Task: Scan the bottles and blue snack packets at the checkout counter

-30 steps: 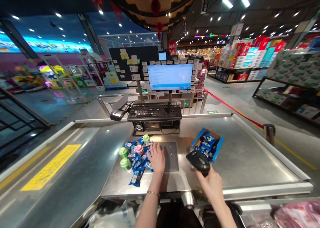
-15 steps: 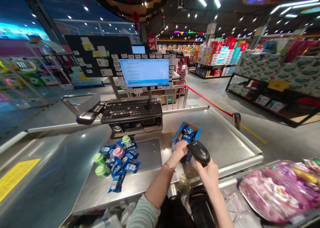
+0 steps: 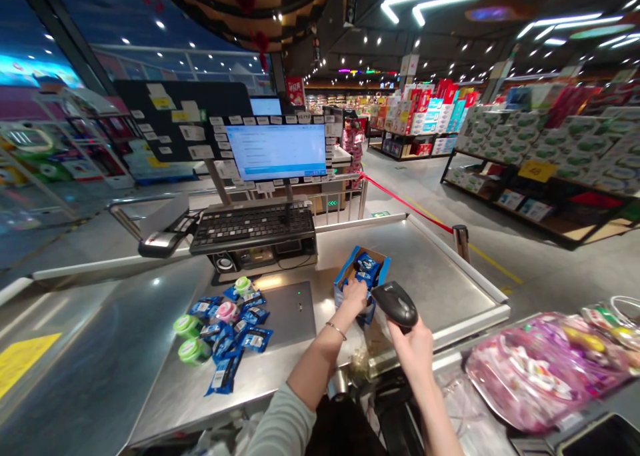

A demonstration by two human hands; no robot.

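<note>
My right hand (image 3: 413, 341) grips a black handheld barcode scanner (image 3: 395, 303) above the steel checkout counter (image 3: 440, 276). Just left of it, my left hand (image 3: 353, 295) reaches into an open blue cardboard box (image 3: 343, 275) of blue snack packets (image 3: 367, 264), fingers closed on one of the packets there. A pile of the same blue packets (image 3: 235, 339) with small green and pink tubs (image 3: 189, 324) lies on the counter to the left, beside the flat scanner plate (image 3: 293, 309).
A keyboard (image 3: 253, 224) and monitor (image 3: 278, 151) stand at the counter's back, with a card terminal (image 3: 159, 241) on the left. Pink plastic bags of goods (image 3: 540, 369) lie at the right. Shelves of boxed goods line the aisle beyond a red barrier tape (image 3: 405, 201).
My left hand left the packet pile and crossed right into the blue box. The view swung right, bringing the pink bags into sight. The scanner stays in my right hand.
</note>
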